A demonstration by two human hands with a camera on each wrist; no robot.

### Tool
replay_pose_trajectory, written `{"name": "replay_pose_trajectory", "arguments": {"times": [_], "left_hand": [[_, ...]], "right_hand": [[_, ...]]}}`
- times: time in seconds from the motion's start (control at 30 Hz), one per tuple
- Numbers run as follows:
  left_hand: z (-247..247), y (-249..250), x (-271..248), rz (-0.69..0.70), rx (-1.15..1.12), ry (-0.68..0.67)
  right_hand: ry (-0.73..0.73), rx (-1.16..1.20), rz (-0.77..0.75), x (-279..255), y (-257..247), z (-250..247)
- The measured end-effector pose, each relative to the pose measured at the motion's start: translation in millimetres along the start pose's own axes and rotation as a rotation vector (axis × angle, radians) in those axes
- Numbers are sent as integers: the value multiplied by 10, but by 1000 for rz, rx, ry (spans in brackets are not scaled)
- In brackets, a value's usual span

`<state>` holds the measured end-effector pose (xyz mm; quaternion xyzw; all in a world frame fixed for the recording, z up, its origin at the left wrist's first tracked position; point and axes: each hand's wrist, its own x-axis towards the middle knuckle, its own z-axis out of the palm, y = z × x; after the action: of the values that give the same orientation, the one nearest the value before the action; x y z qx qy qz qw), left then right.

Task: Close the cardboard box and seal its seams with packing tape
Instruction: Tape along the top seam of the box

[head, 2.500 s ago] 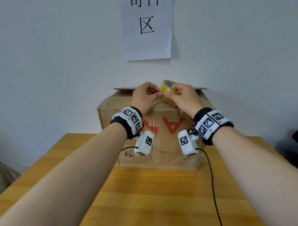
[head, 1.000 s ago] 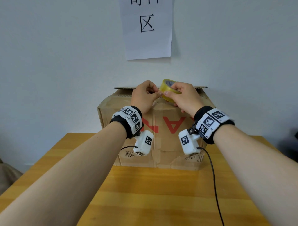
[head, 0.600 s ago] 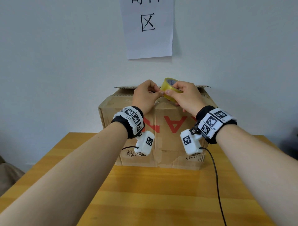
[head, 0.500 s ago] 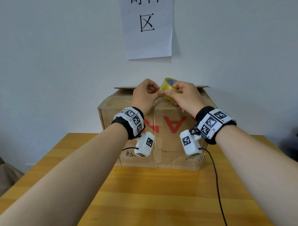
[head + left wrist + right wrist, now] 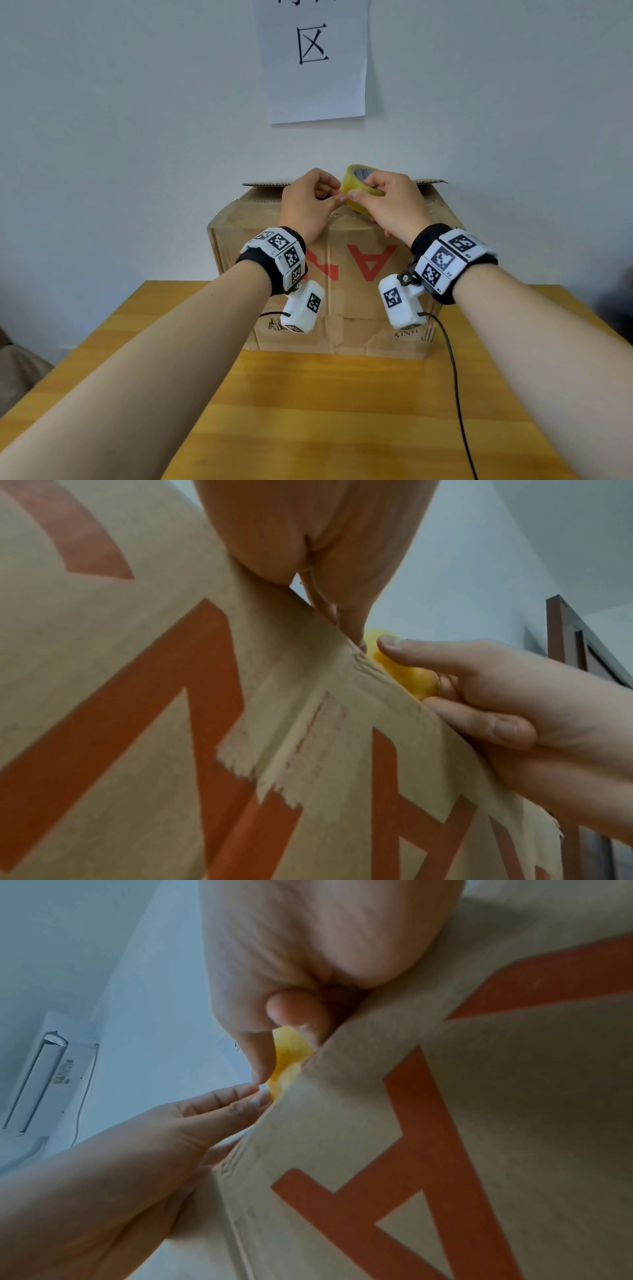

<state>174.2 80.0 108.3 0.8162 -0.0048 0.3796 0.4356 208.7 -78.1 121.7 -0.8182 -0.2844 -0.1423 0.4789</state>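
A brown cardboard box [image 5: 342, 274] with red print stands on the wooden table [image 5: 325, 411], against the wall. Above its top front edge my right hand [image 5: 363, 186] grips a yellow roll of packing tape [image 5: 356, 174], thumb on the near side and fingers over the rim. My left hand [image 5: 337, 198] pinches at the roll's left side with thumb and forefinger. In the left wrist view the roll [image 5: 407, 677] shows just behind the box edge [image 5: 369, 669]. In the right wrist view the left fingertips [image 5: 250, 1093] meet the roll [image 5: 287, 1056]. I cannot see a lifted tape end.
Old torn tape [image 5: 308, 737] crosses the box front. A rear flap edge [image 5: 263, 184] runs along the back of the box top. A paper sign [image 5: 313, 58] hangs on the wall above. A black cable [image 5: 455, 377] trails from the right wrist across the table.
Both hands have stayed on the roll at the box top. Only the fingertips have shifted slightly on the roll.
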Motion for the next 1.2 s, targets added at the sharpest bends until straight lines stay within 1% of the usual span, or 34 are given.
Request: {"name": "replay_pose_trajectory", "arguments": {"times": [0.13,0.3,0.43,0.47,0.53,0.6,0.67,0.73,0.83,0.93,1.07,1.2], "left_hand": [[-27,-20,35,-54,-34,-46],[-36,26,25,-77,-115,-88],[-26,85,10,-145,-210,-58],[-25,119,6,-165,-223,-70],[-6,187,6,-189,-221,-139],[27,245,-4,-165,-182,-202],[48,244,2,-137,-154,-228],[34,238,-1,-146,-139,-236],[22,213,-1,-164,-110,-216],[23,210,0,-146,-105,-197],[21,215,23,-76,-107,-200],[50,171,47,-29,-136,-163]], "right_hand": [[-7,18,6,-2,7,-13],[-2,60,4,-7,5,-33],[15,202,-31,-20,30,-52],[9,237,-48,-27,28,-63],[-2,313,-56,-35,17,-89],[-19,391,-24,-41,6,-108],[-30,421,-1,-36,17,-107],[-18,421,14,-33,18,-97],[5,396,25,-21,20,-84],[4,403,36,-3,32,-87],[-28,502,88,15,43,-138],[-90,587,98,9,44,-177]]}}
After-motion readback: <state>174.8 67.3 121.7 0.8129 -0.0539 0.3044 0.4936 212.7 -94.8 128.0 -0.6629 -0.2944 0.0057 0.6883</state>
